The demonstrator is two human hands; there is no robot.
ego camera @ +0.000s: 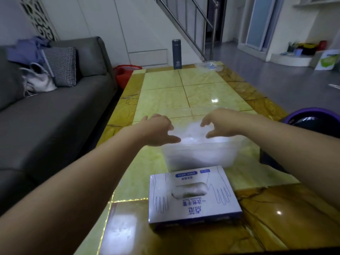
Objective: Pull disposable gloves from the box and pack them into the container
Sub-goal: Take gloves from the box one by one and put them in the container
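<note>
Inspecting the clear container (200, 156), we record the left hand (159, 130) and right hand (221, 124) over it, both released and loosely curved, grasping nothing; the gloves (191, 134) lie heaped inside, between and beneath the hands; the glove box (195, 197) sits behind both wrists.

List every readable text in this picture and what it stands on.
White-and-blue cardboard glove box: a blue Chinese line, upside down to the camera, begins "一次"; the rest and the larger characters are too blurred.
Blue pill-shaped labels on that box: too small.
Dark grey metal flask: pale emblem, unreadable.
</note>
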